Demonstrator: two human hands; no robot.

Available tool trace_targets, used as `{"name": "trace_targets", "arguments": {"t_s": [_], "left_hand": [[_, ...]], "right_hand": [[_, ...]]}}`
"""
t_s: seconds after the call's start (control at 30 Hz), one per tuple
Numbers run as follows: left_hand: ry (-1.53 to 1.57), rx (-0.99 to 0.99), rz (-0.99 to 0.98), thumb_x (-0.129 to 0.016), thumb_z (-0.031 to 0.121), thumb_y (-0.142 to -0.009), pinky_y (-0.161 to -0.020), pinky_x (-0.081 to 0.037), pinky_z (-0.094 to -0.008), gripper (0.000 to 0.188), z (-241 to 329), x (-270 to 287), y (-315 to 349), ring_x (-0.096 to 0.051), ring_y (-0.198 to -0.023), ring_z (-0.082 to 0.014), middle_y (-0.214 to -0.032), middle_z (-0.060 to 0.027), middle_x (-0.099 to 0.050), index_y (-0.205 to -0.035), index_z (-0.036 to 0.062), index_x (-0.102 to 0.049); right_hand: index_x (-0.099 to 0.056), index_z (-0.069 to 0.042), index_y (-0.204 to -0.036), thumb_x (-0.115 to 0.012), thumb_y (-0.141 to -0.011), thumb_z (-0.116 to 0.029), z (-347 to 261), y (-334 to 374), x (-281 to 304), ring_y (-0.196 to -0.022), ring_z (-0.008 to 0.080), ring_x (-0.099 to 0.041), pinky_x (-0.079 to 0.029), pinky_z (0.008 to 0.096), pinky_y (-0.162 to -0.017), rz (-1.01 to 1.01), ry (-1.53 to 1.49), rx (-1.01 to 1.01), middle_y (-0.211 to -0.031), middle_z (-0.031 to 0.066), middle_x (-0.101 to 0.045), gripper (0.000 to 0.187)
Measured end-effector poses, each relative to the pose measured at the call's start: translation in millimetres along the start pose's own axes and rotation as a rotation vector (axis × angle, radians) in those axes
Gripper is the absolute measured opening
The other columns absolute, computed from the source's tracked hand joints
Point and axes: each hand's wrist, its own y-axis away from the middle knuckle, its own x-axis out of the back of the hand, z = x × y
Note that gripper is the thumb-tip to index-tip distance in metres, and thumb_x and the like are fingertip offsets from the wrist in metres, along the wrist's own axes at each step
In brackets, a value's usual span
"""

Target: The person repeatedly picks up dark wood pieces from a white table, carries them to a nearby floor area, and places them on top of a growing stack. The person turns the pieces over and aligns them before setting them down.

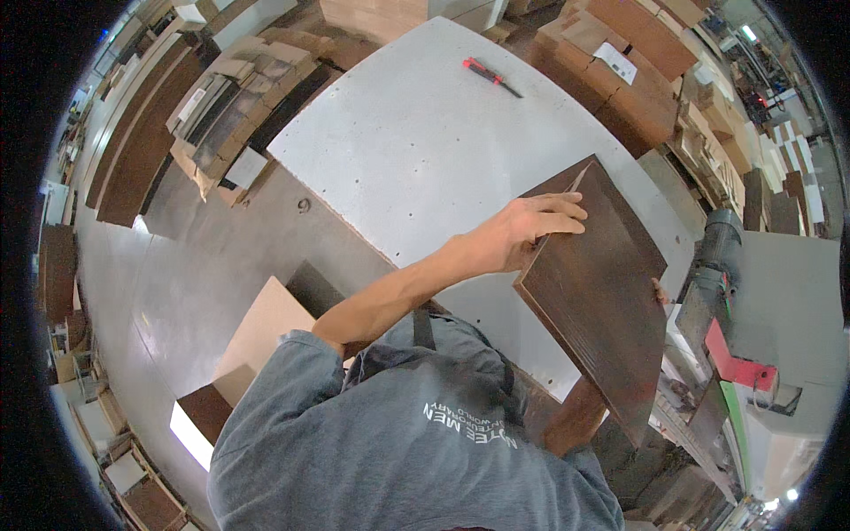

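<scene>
A dark brown wooden panel (602,283) is tilted above the right part of a pale grey worktable (381,150). My left hand (536,223) grips its far left edge, the fingers bent over the face and the thumb hidden. From beneath, my right hand (660,290) holds the opposite edge; only its fingertips show, as the panel covers the rest. Part of a second dark brown board (558,180) seems to show just behind the first, though I cannot tell how the two meet. Far back on the table lies a red and black screwdriver (491,76).
Cardboard boxes (611,71) are stacked beyond the table's far right. At the left stand packed flat boards (235,115) and long brown panels (146,133). A machine with a dark motor (722,239) and a red bracket (739,363) stands close on the right.
</scene>
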Motion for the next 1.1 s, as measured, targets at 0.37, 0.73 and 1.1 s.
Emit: {"name": "trace_targets", "arguments": {"t_s": [0.37,0.73,1.1], "left_hand": [[0.027,0.093,0.045,-0.067,0.016,-0.087,-0.11,-0.039,-0.0455,0.043,-8,-19,5,-0.039,-0.14,-0.0375,-0.144,-0.0195,-0.048,-0.127,0.0032,-0.061],[0.033,0.182,0.405,-0.074,0.005,-0.083,-0.092,-0.049,-0.0337,0.043,-25,-26,1,-0.064,-0.1,-0.0189,-0.105,-0.0063,-0.069,-0.124,0.0046,-0.062],[0.089,0.943,0.501,-0.069,0.006,-0.083,-0.079,-0.053,-0.0359,0.037,-162,-34,-4,-0.066,-0.086,-0.0225,-0.102,-0.0185,-0.069,-0.114,-0.0117,-0.064]], "right_hand": [[-0.048,-0.006,-0.135,-0.047,-0.099,-0.032,-4,-9,-8,-0.132,0.0279,-0.044,-0.031,0.0422,-0.114,0.183,-0.109,-0.037,-0.141,0.0157,-0.046,0.044],[-0.05,-0.008,-0.135,-0.046,-0.1,-0.034,11,22,-72,-0.136,0.0298,-0.042,-0.032,0.0449,-0.114,0.418,-0.38,-0.148,-0.147,0.0177,-0.044,0.044],[-0.055,-0.003,-0.116,-0.055,-0.099,-0.03,18,123,-105,-0.093,0.029,-0.063,-0.054,0.0453,-0.087,0.893,-0.154,-0.624,-0.099,0.0132,-0.063,0.032]]}}
